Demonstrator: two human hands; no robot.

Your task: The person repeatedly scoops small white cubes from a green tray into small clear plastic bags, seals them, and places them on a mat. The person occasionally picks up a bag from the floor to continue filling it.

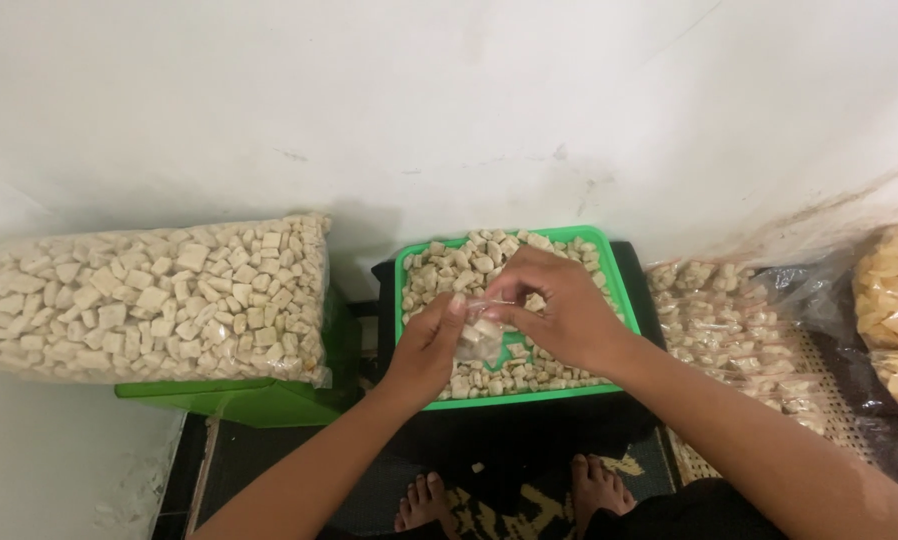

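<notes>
Bare feet below; both hands pinch a small clear bag — seemingly part-filled — over the green tray.

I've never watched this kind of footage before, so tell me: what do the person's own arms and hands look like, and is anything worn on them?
Both arms are bare up to the frame's edge: no sleeves show. The left hand and right hand wear no gloves, and I see no rings, watch or bracelets.

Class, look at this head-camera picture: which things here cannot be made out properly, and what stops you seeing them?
- Small clear bag: mostly covered by the left hand and right hand; its contents cannot be counted.
- Green tray: its middle is hidden by both hands.
- Bag of yellow crisps: cut off by the right edge.
- Pile of small filled packets: blurred under glossy plastic.
</notes>
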